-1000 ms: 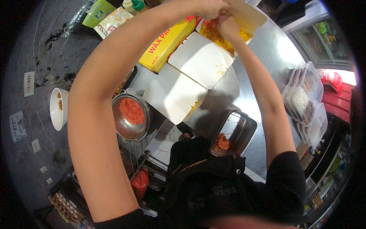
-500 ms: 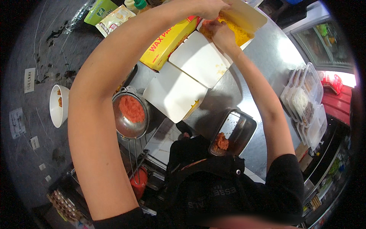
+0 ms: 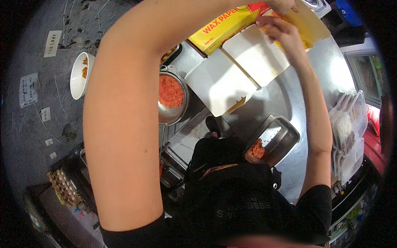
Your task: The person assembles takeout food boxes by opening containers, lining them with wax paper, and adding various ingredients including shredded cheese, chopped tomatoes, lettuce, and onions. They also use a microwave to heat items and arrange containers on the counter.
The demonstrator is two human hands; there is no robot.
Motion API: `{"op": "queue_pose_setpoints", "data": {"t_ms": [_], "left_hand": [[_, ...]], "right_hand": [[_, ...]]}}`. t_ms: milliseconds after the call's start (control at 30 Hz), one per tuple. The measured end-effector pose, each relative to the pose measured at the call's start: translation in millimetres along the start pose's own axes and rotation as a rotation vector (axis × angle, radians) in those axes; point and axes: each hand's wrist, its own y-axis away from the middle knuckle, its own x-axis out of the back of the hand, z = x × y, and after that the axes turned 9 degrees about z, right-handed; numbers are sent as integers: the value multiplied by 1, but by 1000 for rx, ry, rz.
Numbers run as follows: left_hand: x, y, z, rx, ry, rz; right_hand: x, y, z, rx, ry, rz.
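Right hand (image 3: 278,34): fingers curled, resting on the far edge of the white takeaway box (image 3: 255,58); pinching something or only pressing down, cannot tell.
Left hand (image 3: 284,5): at the top rim of the view, half cut off, fingers bent onto a sheet of pale yellow paper (image 3: 308,25); grip itself hidden, cannot tell how far closed.
Pale yellow paper: spread past the right hand over the far side of the box, some yellow food just visible beneath its edge.
White takeaway box: lying open on the steel worktop (image 3: 289,99), near the far edge, right under both hands.
Second white box (image 3: 218,82): just beside the first, on the near left, overhanging the worktop edge.
Yellow carton of wrapping paper (image 3: 225,22): long, lying flat, touching the far left side of the boxes.
Metal strainer bowl (image 3: 170,99): left of the boxes, below worktop level, filled with orange-red shredded food.
Steel tray (image 3: 275,138): nearer the body on the worktop, a clump of orange food in its near corner.
Clear lidded tubs (image 3: 347,128): stacked along the right end of the worktop, well apart from the hands.
White bowl (image 3: 78,74): far left, against the dark wall, with a little orange food inside.
Egg tray (image 3: 62,188): low left, well apart from everything else.
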Motion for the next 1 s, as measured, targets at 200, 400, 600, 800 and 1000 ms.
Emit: {"op": "queue_pose_setpoints", "data": {"t_ms": [200,400,600,800,1000], "left_hand": [[0,-1,2,-3,-10,-47],[-7,-9,-10,-29,-66,-55],[26,6,18,130,27,-168],[16,12,6,125,53,-124],[8,5,-6,16,69,-101]], "right_hand": [[-147,74,-90,442,144,-654],[-262,108,-79,894,461,-771],[-301,115,-59,895,704,-947],[-298,114,-74,675,454,-772],[-288,93,-61,-202,-399,-925]]}}
